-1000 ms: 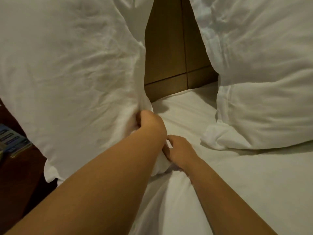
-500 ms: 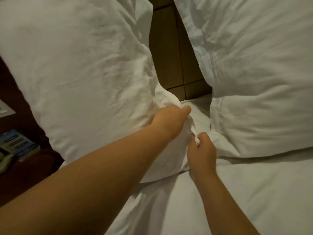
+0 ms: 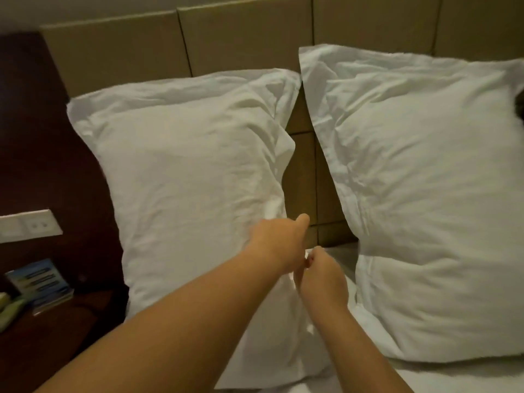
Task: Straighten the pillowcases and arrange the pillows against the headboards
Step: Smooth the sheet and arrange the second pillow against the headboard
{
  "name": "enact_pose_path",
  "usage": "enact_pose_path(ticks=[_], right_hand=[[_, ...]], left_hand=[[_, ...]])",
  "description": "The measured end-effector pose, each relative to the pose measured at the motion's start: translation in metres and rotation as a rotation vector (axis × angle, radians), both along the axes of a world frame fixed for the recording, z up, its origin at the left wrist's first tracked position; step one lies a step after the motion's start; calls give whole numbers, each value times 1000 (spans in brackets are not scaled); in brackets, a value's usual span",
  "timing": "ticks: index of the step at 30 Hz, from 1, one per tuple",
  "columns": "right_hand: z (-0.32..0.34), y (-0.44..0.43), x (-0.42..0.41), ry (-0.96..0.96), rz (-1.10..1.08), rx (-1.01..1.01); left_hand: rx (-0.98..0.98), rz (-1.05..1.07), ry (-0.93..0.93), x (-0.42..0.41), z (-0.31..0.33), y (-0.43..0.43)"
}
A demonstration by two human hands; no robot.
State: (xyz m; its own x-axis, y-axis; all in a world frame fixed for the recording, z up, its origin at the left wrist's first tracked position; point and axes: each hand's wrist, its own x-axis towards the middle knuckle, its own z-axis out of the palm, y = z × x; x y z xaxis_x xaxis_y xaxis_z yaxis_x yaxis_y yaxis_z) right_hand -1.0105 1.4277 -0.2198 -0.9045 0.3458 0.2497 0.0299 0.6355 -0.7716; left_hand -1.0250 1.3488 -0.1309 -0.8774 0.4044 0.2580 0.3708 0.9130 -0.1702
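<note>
Two white pillows lean upright against the tan panelled headboard (image 3: 243, 38). The left pillow (image 3: 184, 180) has a creased case with a loose flap along its right edge. The right pillow (image 3: 425, 180) stands beside it, with a narrow gap between them. My left hand (image 3: 279, 245) is closed on the lower right edge of the left pillow's case. My right hand (image 3: 321, 275) is just below it, pinching the same edge of fabric near the bottom corner. Both forearms reach in from the lower left.
A dark wooden nightstand (image 3: 42, 336) stands left of the bed with a blue booklet (image 3: 39, 282) and a greenish object (image 3: 11, 307) on it. A white switch and socket plate (image 3: 28, 225) sits on the dark wall panel. The white bedsheet (image 3: 467, 378) lies below the pillows.
The view has pulled back and up, so both whole pillows and the headboard show. Both hands stay on the left pillowcase's lower right edge, now closer together.
</note>
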Motion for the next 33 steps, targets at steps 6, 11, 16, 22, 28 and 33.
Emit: enact_pose_path(ticks=[6, 11, 16, 22, 28, 33], right_hand=[[110, -27, -35, 214, 126, 44], [176, -42, -69, 330, 122, -6], [228, -63, -119, 376, 148, 107], [269, -97, -187, 404, 147, 247], [305, -111, -235, 241, 109, 426], [307, -116, -252, 200, 41, 410]], left_hand=[[77, 33, 183, -14, 82, -51], [118, 88, 248, -49, 134, -101], [149, 149, 276, -99, 178, -143], [188, 215, 352, -160, 199, -187], [341, 343, 444, -217, 208, -219], [439, 436, 375, -240, 197, -214]])
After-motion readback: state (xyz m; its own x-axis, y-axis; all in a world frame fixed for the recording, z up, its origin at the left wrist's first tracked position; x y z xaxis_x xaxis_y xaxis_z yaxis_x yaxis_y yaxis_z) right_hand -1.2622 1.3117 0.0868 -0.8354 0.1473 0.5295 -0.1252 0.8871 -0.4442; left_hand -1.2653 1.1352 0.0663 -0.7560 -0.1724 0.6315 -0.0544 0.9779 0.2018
